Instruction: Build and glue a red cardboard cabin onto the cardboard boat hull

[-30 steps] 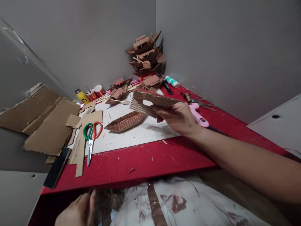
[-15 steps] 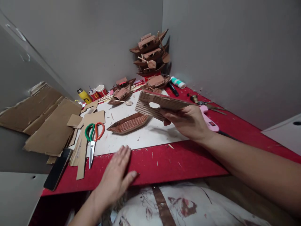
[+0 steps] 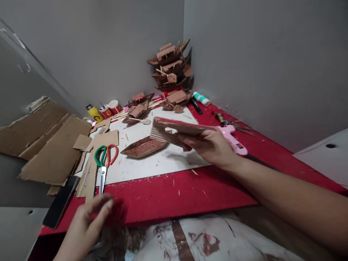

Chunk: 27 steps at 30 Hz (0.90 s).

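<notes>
My right hand [image 3: 214,146] is closed on a folded piece of corrugated cardboard [image 3: 168,135] with a hole cut in its ribbed side, held above the table. Below and left of it, a small brown cardboard boat hull [image 3: 145,146] lies on the white sheet [image 3: 130,172], its inside ribbed. My left hand [image 3: 88,221] hovers at the table's front edge, thumb and bent fingers apart, with nothing visible in it. Just beyond its fingers lie scissors [image 3: 103,168] with one green and one orange handle; the blade tips are close to the hand.
A pink glue gun [image 3: 235,141] rests behind my right hand. Finished model boats [image 3: 170,65] are stacked in the corner. Cardboard sheets [image 3: 51,145] and a phone [image 3: 61,203] are at the left. A yellow bottle [image 3: 95,113] and paper cups [image 3: 114,106] stand at the back.
My left hand has lifted off the red tabletop and moved left towards the scissors, its fingers now bent. My right hand still holds the cardboard piece, now slightly lower and tilted flatter.
</notes>
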Each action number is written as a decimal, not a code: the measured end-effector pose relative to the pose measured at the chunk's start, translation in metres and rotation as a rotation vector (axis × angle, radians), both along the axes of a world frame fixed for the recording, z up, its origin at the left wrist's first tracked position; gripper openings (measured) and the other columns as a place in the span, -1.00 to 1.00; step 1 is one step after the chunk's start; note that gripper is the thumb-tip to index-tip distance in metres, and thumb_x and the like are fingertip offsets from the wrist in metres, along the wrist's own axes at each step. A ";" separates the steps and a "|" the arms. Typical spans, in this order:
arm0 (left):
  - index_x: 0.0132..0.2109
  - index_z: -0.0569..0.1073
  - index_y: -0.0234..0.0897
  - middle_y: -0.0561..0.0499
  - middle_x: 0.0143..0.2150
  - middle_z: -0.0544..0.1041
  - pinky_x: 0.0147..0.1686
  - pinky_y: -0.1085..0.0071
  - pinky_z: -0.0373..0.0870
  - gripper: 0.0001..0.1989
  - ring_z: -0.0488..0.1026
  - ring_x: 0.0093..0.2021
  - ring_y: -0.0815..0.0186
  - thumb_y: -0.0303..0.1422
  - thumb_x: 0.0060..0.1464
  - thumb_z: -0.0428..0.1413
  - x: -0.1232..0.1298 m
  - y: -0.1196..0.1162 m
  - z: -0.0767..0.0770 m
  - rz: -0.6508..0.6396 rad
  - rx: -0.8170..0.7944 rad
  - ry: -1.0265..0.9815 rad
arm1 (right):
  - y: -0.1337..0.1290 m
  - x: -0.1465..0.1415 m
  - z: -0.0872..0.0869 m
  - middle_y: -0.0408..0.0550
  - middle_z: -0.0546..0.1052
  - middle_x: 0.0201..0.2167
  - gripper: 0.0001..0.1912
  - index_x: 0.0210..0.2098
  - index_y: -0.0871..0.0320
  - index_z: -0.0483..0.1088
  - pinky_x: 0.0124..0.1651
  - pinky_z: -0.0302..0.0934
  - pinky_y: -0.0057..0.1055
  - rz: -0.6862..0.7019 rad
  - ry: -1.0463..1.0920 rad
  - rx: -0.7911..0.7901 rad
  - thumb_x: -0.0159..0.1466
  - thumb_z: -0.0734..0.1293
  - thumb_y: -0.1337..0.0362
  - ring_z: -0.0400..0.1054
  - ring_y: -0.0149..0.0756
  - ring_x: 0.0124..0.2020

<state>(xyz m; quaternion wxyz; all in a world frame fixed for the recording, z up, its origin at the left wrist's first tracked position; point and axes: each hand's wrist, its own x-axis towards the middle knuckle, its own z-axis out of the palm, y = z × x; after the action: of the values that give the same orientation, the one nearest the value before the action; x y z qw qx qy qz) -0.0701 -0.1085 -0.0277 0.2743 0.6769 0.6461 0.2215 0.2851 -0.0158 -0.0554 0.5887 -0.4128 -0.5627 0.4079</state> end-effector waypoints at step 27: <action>-0.09 0.54 -0.26 -0.06 -0.23 0.64 -0.18 0.24 0.48 -0.69 0.54 -0.18 0.14 -0.26 0.00 0.15 0.096 0.166 -0.013 -0.516 -0.241 -0.325 | 0.028 -0.003 0.008 -0.15 0.58 -0.44 -0.92 -0.41 0.16 0.52 -0.28 0.32 -0.42 0.140 -0.336 -0.126 0.09 0.36 0.36 0.43 -0.36 -0.38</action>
<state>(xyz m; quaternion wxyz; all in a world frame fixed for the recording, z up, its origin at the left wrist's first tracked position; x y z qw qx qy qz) 0.0258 0.0572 -0.0405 0.4990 0.7369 0.4225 0.1717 0.2820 0.0117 -0.0472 0.4295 -0.4710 -0.6539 0.4075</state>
